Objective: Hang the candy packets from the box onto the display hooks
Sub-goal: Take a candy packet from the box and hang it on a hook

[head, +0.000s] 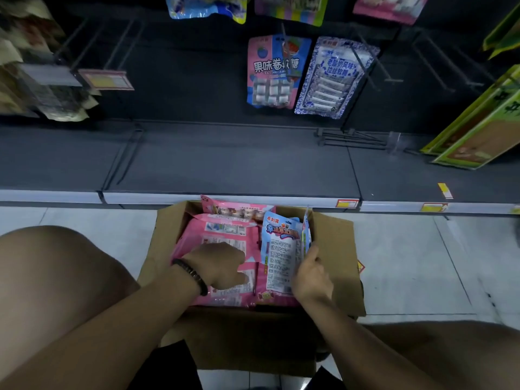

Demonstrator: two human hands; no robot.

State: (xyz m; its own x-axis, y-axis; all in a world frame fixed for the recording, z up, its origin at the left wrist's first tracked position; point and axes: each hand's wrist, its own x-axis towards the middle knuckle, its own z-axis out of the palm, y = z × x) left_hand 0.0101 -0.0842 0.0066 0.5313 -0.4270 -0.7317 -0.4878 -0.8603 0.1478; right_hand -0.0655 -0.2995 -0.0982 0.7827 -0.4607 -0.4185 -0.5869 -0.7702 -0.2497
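An open cardboard box [334, 249] sits on the floor between my knees, filled with pink candy packets [222, 235] lying flat and light-blue packets [281, 249] standing on edge at its right side. My left hand [222, 266], a dark bead bracelet on its wrist, reaches down into the pink packets with fingers curled among them; whether it grips one is hidden. My right hand [309, 271] holds the lower edge of the upright blue packets. On the dark back panel, a pink-and-blue packet [274, 71] and a blue-white patterned packet [334, 77] hang from display hooks [365, 68].
Bare hooks [112, 43] stick out at upper left with a price tag holder [105, 79]. Brown packets [33, 80] hang at far left, green boxes [484, 125] lean at far right. A dark bottom shelf [225, 164] with a white price rail runs just behind the box.
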